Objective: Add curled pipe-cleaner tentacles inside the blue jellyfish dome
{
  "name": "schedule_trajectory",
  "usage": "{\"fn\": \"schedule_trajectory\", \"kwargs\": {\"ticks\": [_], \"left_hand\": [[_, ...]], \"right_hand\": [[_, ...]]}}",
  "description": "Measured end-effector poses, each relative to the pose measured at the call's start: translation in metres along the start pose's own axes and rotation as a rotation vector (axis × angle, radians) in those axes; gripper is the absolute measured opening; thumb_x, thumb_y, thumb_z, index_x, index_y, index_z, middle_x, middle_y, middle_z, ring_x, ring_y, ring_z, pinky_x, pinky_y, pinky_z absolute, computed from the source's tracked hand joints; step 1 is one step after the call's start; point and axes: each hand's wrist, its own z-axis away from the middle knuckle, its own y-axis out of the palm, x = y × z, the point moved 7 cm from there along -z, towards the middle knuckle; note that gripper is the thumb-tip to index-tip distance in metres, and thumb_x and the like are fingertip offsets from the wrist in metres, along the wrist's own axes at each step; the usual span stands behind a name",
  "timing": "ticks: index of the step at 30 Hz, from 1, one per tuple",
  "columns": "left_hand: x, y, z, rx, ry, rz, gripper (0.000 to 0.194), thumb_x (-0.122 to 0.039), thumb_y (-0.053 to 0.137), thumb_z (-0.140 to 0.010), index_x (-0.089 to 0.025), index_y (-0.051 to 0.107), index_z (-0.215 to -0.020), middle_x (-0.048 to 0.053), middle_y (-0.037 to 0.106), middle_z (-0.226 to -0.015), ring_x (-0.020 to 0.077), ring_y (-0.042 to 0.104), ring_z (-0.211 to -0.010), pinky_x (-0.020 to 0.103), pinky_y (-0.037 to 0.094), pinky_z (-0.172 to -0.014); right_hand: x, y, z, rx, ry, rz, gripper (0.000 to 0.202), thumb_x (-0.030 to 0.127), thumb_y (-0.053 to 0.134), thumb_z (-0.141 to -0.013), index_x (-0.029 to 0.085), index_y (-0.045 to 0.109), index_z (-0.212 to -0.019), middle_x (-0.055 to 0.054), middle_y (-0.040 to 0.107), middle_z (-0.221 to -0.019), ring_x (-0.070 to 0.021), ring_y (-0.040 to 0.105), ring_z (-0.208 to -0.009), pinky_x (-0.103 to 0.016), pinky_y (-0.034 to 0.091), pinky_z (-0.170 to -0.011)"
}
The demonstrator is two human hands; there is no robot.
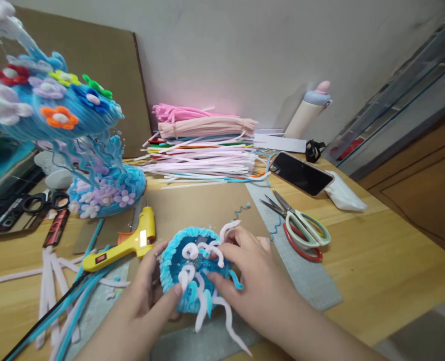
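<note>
A blue pipe-cleaner jellyfish (170, 288) lies between my hands with its hollow underside facing me. White and blue curled tentacles spread from its middle. My left hand (143, 296) wraps round the left rim, its thumb pressing at the lower edge. Over the right side, my right hand (250, 276) has its thumb and fingers bent in among the tentacles, touching their base; what is between the fingertips is hidden. A yellow hot glue gun (127, 246) rests left of my left hand.
Scissors (301, 220) lie right, near a phone (301, 173). Pipe-cleaner bundles (207, 128) are stacked at the wall beside a bottle (308, 113). A large blue flowered jellyfish model (53, 120) stands left. Loose white pipe cleaners (47, 296) lie front left.
</note>
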Motion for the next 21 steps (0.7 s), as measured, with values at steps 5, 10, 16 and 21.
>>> {"fn": "schedule_trajectory", "kwargs": {"ticks": [5, 10, 16, 21], "left_hand": [[-0.001, -0.003, -0.002, -0.036, -0.037, 0.024, 0.070, -0.046, 0.073, -0.072, -0.027, 0.051, -0.135, 0.009, 0.060, -0.136, 0.0333, 0.065, -0.110, 0.032, 0.062, -0.063], [0.003, -0.005, -0.004, -0.064, -0.118, 0.141, 0.067, -0.037, 0.070, -0.073, -0.026, 0.051, -0.135, 0.008, 0.058, -0.138, 0.0305, 0.068, -0.103, 0.036, 0.062, -0.070], [-0.003, -0.008, -0.006, -0.008, -0.095, 0.164, 0.056, -0.041, 0.060, -0.081, -0.024, 0.051, -0.134, 0.005, 0.074, -0.102, 0.0236, 0.071, -0.075, 0.034, 0.060, -0.063], [-0.007, -0.005, -0.009, 0.052, -0.051, 0.125, 0.054, -0.052, 0.053, -0.084, -0.022, 0.058, -0.130, 0.006, 0.076, -0.087, 0.0237, 0.069, -0.062, 0.031, 0.054, -0.051]], "right_hand": [[-0.002, -0.010, 0.014, 0.018, -0.001, -0.170, 0.031, 0.020, 0.068, -0.081, 0.034, 0.065, -0.108, -0.002, 0.057, -0.123, -0.0248, 0.052, -0.106, -0.039, 0.041, -0.087], [-0.010, -0.012, 0.026, -0.040, -0.047, -0.301, 0.018, 0.010, 0.052, -0.084, 0.025, 0.058, -0.094, -0.003, 0.059, -0.103, -0.0195, 0.055, -0.094, -0.034, 0.044, -0.081], [-0.036, 0.017, 0.033, 0.039, 0.225, -0.734, 0.009, 0.028, 0.051, -0.091, 0.023, 0.048, -0.085, 0.002, 0.053, -0.074, -0.0139, 0.051, -0.065, -0.027, 0.042, -0.060], [-0.038, 0.026, 0.031, 0.159, 0.401, -1.143, 0.032, 0.051, 0.054, -0.088, 0.022, 0.045, -0.076, 0.005, 0.048, -0.064, -0.0083, 0.043, -0.046, -0.020, 0.027, -0.041]]}}
